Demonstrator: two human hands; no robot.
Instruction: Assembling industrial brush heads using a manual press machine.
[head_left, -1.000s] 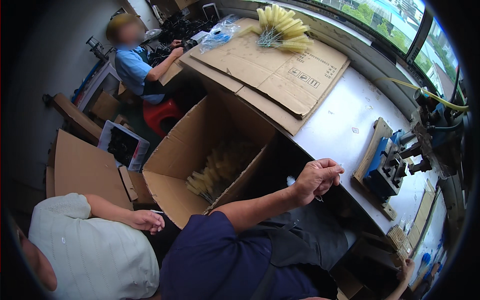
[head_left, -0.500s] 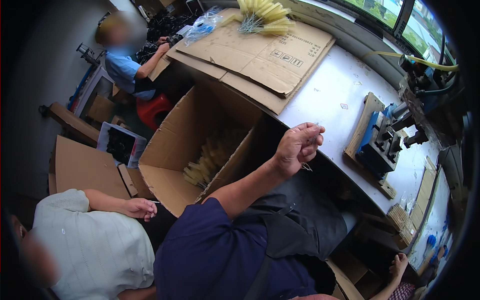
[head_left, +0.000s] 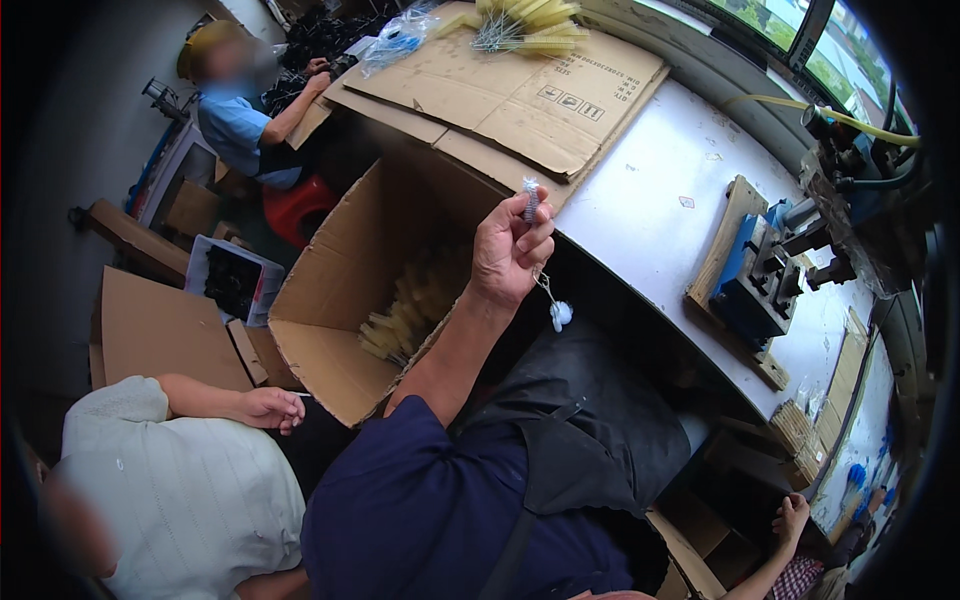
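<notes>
My left hand (head_left: 513, 250) is raised over the right side of an open cardboard box, beside the bench edge. Its fingers are closed around a small twisted-wire brush (head_left: 531, 200) with grey bristles and a pale tip pointing up. Below the fist hangs a wire loop with a white rounded piece (head_left: 561, 316); I cannot tell whether it belongs to the same brush. At the lower right my right hand (head_left: 791, 519), small in the picture, is beside dark open cartons. Its fingers are curled, and what they hold is hidden. Yellow-bristled brushes (head_left: 400, 318) lie inside the cardboard box (head_left: 325, 285).
Flattened cardboard (head_left: 470, 95) on the white bench (head_left: 650, 170) bears a pile of yellow brushes (head_left: 535, 25). A blue clamping fixture (head_left: 750, 285) stands to the right. One co-worker in a pale shirt (head_left: 190, 490) sits close left; another in blue (head_left: 235, 130) works farther back.
My left hand has moved left and up, from beside the bench edge to over the box side. The brush and hanging white piece now show plainly. My right hand has shifted slightly.
</notes>
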